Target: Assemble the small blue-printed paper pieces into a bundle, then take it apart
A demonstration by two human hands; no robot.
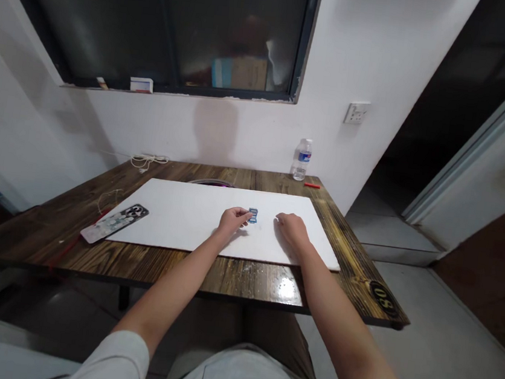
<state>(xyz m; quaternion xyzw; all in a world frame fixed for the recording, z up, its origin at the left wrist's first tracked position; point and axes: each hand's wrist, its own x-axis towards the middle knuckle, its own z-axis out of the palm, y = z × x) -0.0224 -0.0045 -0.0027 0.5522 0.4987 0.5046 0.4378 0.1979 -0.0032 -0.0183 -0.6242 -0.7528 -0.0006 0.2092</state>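
Between thumb and fingers, my left hand pinches a small blue frame-like piece with light openings; its exact kind is too small to tell. The piece is held upright over the white board. Apart from it, to the right, my right hand is low over the same board, back of the hand up and fingers curled in. Its fingertips are mostly hidden, so whatever they may hold does not show.
The board lies on a dark wooden table. A patterned phone overlaps its left edge. Behind are a white cable, a round dark rim, a water bottle and a red stick-like object. A wall rises behind the table.
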